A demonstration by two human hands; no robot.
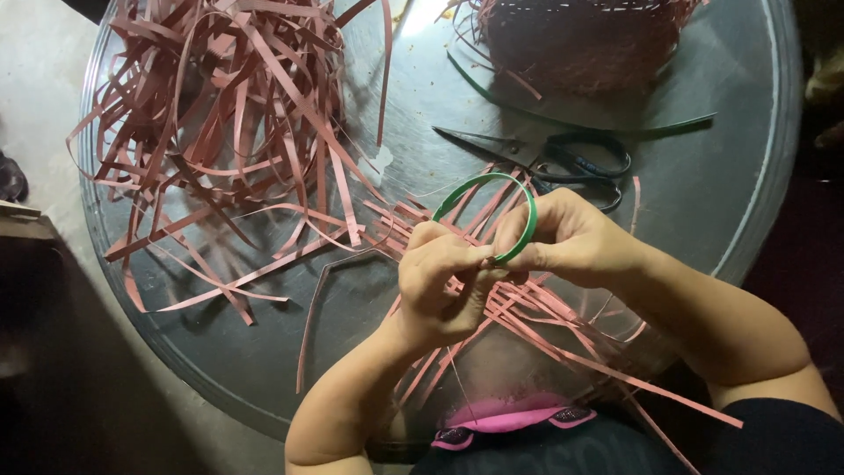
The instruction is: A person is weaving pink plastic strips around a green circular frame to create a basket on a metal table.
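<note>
Up front: green strip loop (486, 214) pinched btwn left hand (437, 281) & right hand (567, 236), both grasping.

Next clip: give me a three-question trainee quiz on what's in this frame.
1. True or false: both hands hold the green ring.
2. What lies just beyond the ring on the round metal table? A) pliers B) black scissors C) a knife
3. What colour are the loose strips heaped on the table?

Key: 1 true; 2 B; 3 reddish pink.
</note>
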